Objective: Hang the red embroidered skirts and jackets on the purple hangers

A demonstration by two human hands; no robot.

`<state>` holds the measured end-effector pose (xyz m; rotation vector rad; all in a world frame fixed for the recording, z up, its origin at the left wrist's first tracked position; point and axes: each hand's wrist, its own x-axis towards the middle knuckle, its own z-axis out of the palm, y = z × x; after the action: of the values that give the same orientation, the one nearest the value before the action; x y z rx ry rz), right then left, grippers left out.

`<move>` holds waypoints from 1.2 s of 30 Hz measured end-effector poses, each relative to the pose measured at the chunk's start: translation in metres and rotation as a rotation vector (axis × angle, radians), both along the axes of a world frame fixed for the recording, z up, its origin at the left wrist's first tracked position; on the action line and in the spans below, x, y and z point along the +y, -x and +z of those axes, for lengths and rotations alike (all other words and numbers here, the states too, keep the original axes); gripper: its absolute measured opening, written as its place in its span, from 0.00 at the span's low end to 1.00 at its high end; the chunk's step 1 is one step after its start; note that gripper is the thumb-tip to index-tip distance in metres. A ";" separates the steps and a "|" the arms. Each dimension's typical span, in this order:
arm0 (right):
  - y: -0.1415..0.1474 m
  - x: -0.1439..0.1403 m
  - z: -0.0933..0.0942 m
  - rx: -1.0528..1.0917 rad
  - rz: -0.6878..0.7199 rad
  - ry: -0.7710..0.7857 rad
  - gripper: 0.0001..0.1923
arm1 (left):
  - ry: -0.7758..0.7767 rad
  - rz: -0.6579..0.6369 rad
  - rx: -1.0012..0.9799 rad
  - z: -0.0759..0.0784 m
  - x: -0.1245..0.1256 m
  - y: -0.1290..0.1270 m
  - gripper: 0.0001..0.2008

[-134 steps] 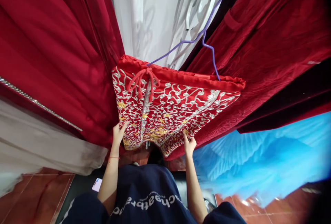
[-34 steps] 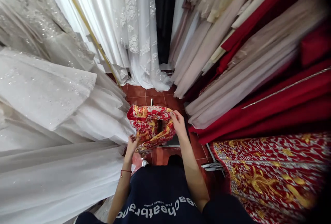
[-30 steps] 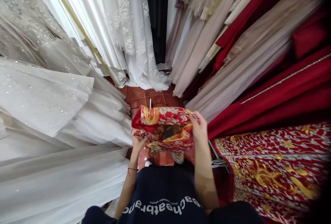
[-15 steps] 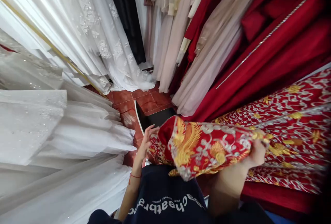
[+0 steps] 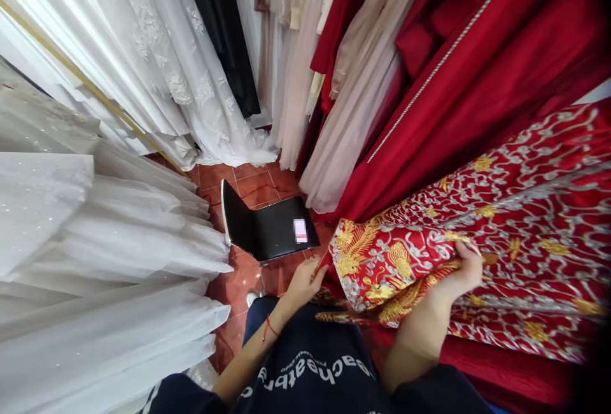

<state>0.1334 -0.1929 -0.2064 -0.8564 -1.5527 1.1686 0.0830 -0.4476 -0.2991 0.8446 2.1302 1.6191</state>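
A red garment (image 5: 398, 258) with gold and silver embroidery hangs at the right, and one panel of it is lifted toward me. My right hand (image 5: 465, 271) is closed around the upper part of that panel, its fingers partly hidden by cloth. At the panel's near left edge, the fingers of my left hand (image 5: 308, 280) pinch the red cloth. The panel slants between both hands, its gold phoenix-like pattern facing up. More of the same red embroidered fabric (image 5: 520, 245) spreads out to the right.
White gowns (image 5: 157, 223) hang along the left, some reaching the tiled floor (image 5: 238, 280). Pale pink dresses (image 5: 329, 140) and plain red dresses (image 5: 439, 102) hang ahead and right. A black folded panel-like object (image 5: 272, 229) with a small pale patch stands on the floor.
My left hand has moved right and closed on the cloth's edge; before, its fingers were spread. The lifted panel has shifted right and lies flatter, uncovering more of the black object. The view has turned slightly right.
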 end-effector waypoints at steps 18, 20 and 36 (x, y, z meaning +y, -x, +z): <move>-0.105 0.027 -0.130 -1.040 0.579 0.199 0.09 | 0.058 -0.233 0.188 0.037 0.132 -0.082 0.17; -0.108 0.042 -0.133 -1.117 0.500 0.189 0.09 | 0.097 -0.304 0.212 0.039 0.137 -0.083 0.16; -0.069 0.115 -0.055 -0.734 0.393 0.173 0.22 | 0.466 -0.299 0.458 0.034 0.170 0.052 0.16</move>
<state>0.2029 -0.0777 -0.2617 -1.2184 -2.3183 1.3597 0.0308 -0.2780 -0.2655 1.3779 2.3822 0.7835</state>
